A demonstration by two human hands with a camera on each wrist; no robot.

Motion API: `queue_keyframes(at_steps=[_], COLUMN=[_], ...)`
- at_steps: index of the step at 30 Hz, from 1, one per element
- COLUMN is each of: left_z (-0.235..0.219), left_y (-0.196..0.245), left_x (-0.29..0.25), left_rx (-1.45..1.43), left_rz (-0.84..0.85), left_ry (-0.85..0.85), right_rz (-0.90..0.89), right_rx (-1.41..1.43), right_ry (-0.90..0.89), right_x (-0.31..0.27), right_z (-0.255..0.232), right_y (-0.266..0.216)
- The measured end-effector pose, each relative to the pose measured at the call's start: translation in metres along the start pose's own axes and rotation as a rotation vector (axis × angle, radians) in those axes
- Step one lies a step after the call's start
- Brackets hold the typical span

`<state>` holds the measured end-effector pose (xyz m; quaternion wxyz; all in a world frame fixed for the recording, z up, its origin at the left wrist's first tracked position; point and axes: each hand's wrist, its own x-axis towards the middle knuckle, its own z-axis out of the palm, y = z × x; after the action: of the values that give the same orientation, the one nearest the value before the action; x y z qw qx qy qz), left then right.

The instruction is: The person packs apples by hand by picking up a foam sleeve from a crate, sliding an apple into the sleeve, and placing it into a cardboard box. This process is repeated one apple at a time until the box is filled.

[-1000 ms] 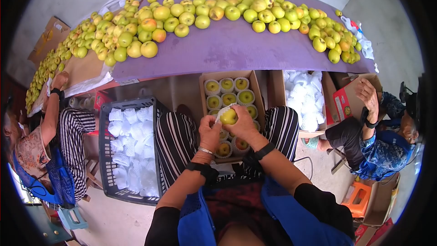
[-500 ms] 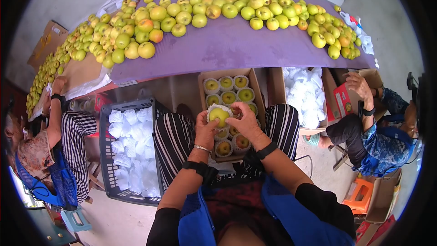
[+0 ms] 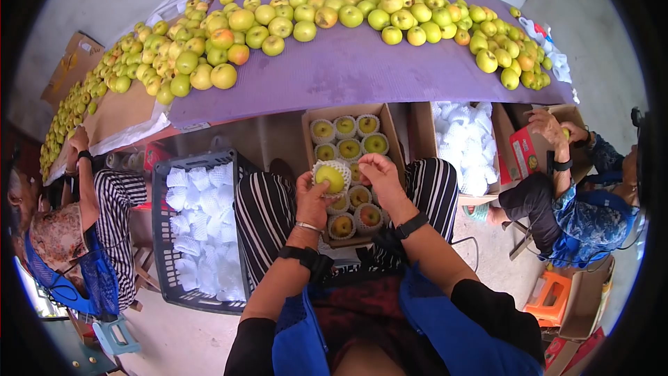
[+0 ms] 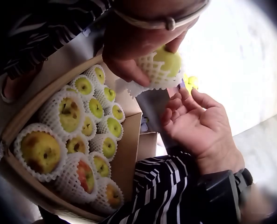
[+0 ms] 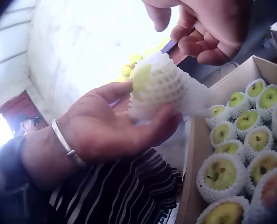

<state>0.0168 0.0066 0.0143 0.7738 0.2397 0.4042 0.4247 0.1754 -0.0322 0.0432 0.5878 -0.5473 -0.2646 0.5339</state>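
A green apple (image 3: 328,179) sits partly wrapped in a white foam net (image 5: 164,88). My left hand (image 3: 311,202) grips it, thumb on one side and fingers round the other. In the right wrist view, the net covers most of the fruit and its loose end sticks out toward the carton. My right hand (image 3: 384,182) is apart from the apple, to its right, with loosely bent fingers and nothing in them. Below both hands stands a cardboard carton (image 3: 394,141) holding rows of apples in foam nets (image 4: 95,107).
A black crate (image 3: 162,237) of foam nets (image 3: 205,230) stands left, and a box of more nets (image 3: 463,146) right. Many loose apples (image 3: 240,21) lie on the purple-covered table (image 3: 306,83) ahead. One person (image 3: 62,230) sits at each side.
The apple has moved left and down and now rests in my left hand with the net round it. My right hand has let go and drawn away to the right.
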Motion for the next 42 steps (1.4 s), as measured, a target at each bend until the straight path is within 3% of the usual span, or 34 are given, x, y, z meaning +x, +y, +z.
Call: queue_keyframes(at_steps=[1, 3, 8, 10, 12, 14, 16, 18, 20, 25, 32, 34, 38, 40, 41, 42], left_z=[-0.001, -0.001, 0.000, -0.003, 0.000, 0.003, 0.003, 0.003, 0.004, 0.004, 0.006, 0.013, 0.011, 0.009, 0.007, 0.007], left_y=[-0.001, -0.002, 0.000, -0.001, -0.002, -0.003, -0.002, 0.000, 0.001, 0.006, 0.007, 0.012, 0.014, 0.012, 0.011, 0.010], left_x=[0.001, 0.001, -0.002, -0.001, -0.003, -0.003, -0.003, -0.003, -0.003, -0.004, -0.006, -0.014, -0.012, -0.009, -0.008, -0.007], left_rx=[-0.011, -0.004, 0.024, -0.110, -0.133, -0.153, -0.014, -0.040, -0.066, -0.171, -0.124, -0.140, -0.171, -0.173, -0.173, -0.164], left_rz=[0.001, -0.001, -0.018, -0.013, -0.001, 0.007, 0.027, 0.024, 0.015, -0.046, -0.030, 0.001, -0.031, -0.046, -0.047, -0.052], left_ry=[0.011, 0.020, 0.011, -0.152, -0.169, -0.190, -0.085, -0.107, -0.135, -0.220, -0.244, -0.149, -0.171, -0.213, -0.213, -0.225], right_rz=[0.000, -0.237, -0.328, -0.364, -0.608, -0.549, -0.493, -0.334, -0.324, -0.028, -0.048, -0.372, -0.458, -0.208, -0.208, -0.046], right_rx=[0.000, -0.138, -0.408, -0.463, -0.720, -0.632, -0.539, -0.196, -0.216, 0.096, 0.012, -0.028, -0.249, 0.022, 0.022, 0.048], right_ry=[-0.002, -0.114, -0.141, -0.127, -0.117, -0.198, -0.279, 0.033, 0.077, 0.065, 0.074, 0.106, 0.042, -0.013, -0.012, -0.015], right_x=[0.001, 0.002, -0.005, -0.007, -0.010, -0.014, -0.009, 0.004, 0.012, 0.013, 0.014, 0.012, 0.007, 0.007, 0.006, 0.004], right_z=[0.003, 0.007, 0.012, 0.014, 0.015, 0.015, 0.013, 0.005, -0.005, -0.006, -0.008, -0.005, -0.007, -0.006, -0.006, -0.004], right_y=[0.004, 0.014, 0.014, 0.014, 0.012, 0.006, 0.007, 0.017, 0.018, 0.015, 0.013, 0.014, 0.006, 0.005, 0.003, -0.003])
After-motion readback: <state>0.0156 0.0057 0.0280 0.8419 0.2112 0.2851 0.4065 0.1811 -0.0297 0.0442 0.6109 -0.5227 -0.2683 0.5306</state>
